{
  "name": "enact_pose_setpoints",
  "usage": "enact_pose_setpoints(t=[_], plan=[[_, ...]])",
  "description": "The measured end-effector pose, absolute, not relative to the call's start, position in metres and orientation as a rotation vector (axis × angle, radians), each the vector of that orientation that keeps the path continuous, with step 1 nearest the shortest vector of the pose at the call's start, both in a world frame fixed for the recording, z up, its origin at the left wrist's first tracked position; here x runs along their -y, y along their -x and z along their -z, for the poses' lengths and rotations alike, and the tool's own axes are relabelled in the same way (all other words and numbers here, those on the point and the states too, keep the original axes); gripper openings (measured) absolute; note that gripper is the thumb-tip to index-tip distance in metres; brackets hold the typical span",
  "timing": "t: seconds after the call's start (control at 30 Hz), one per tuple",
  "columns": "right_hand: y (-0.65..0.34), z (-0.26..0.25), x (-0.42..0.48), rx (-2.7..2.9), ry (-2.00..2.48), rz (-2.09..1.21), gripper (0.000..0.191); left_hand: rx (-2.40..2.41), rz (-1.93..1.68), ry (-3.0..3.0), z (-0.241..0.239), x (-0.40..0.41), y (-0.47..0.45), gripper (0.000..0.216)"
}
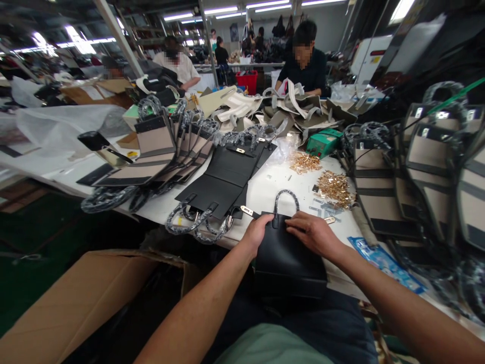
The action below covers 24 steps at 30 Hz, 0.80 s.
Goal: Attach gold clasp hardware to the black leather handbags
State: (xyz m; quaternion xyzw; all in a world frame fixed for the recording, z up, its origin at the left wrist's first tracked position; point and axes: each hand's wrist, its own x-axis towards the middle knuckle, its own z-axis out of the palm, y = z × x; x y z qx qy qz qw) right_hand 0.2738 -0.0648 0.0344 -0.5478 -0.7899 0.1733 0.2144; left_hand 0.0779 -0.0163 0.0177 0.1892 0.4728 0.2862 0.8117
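A small black leather handbag (pixel 288 263) lies on the table's near edge, partly over my lap, its wrapped handle (pixel 287 197) pointing away from me. My left hand (pixel 258 231) grips the bag's top left corner, thumb on top near a gold clasp strap (pixel 247 211). My right hand (pixel 310 231) rests on the bag's top edge from the right, fingers curled together at the handle's base. Whether those fingers pinch a small part is hidden.
Flat black bag panels (pixel 223 184) lie ahead; beige-and-black bags (pixel 155 146) are stacked left and beige-and-black bags (pixel 428 167) stacked right. Piles of gold hardware (pixel 333 186) and a green box (pixel 323 142) sit on the white table. An open cardboard box (pixel 87 298) stands at my left. Other people work at the far side.
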Motion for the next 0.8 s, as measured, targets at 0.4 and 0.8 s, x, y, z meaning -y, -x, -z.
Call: enact_pose_setpoints(t=[0.4, 0.8], plan=[[-0.249, -0.056, 0.071, 2.152, 1.777, -0.340, 0.018, -0.889, -0.629, -0.376, -0.027, 0.018, -0.076, 0.031], [-0.241, -0.047, 0.076, 1.870, 1.822, -0.390, 0.009, -0.866, -0.618, -0.409, -0.030, 0.016, -0.081, 0.037]])
